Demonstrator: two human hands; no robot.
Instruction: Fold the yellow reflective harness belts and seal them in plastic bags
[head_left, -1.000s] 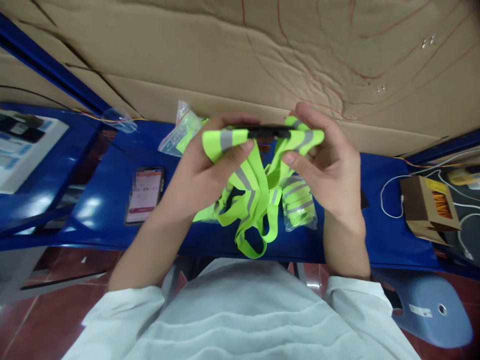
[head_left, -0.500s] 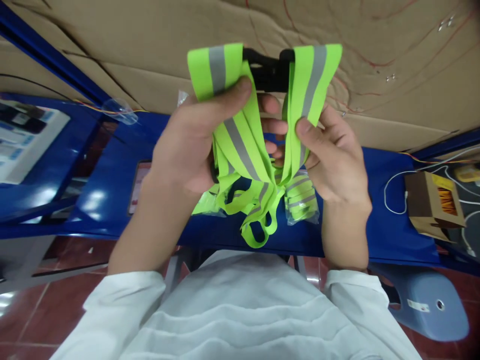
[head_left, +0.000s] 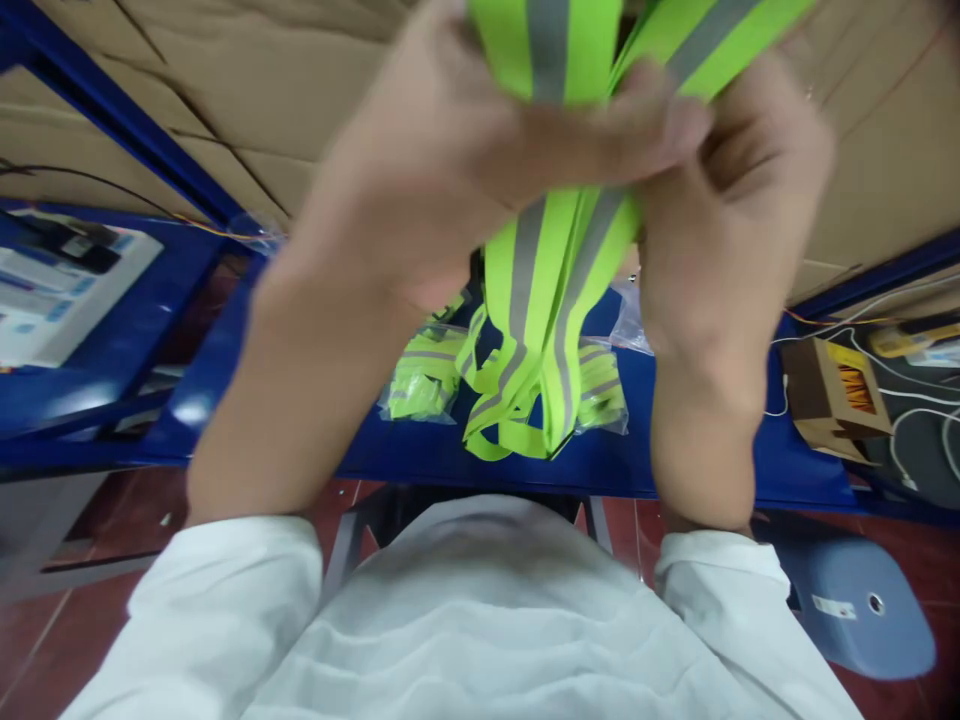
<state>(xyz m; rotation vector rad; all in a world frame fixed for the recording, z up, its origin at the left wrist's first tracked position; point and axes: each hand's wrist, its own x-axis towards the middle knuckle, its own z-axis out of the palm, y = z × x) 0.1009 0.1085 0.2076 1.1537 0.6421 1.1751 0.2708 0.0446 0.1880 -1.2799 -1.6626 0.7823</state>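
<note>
A neon-yellow reflective strap harness (head_left: 529, 280) with grey stripes is held up between both hands, its lower loops dangling above the blue table (head_left: 405, 455). My left hand (head_left: 480, 150) is wrapped around the folded straps, its thumb stretched across them toward the right. Gripping the right-hand strap, my right hand (head_left: 742, 190) sits close against that thumb. The upper straps run out of the top of the picture. Both hands are slightly blurred. Bagged reflective straps lie below, one clear packet (head_left: 424, 380) on the left and another packet (head_left: 602, 390) on the right.
A brown cardboard box (head_left: 840, 400) stands at the right among white cables (head_left: 922, 400). Cardboard sheeting (head_left: 315, 90) covers the surface behind. A white box (head_left: 82, 290) lies at the left. A grey-blue stool (head_left: 862, 600) is at lower right.
Both hands have risen with the harness and come closer together. The two straps, spread apart before, are now gathered side by side, and the black buckle part is no longer visible.
</note>
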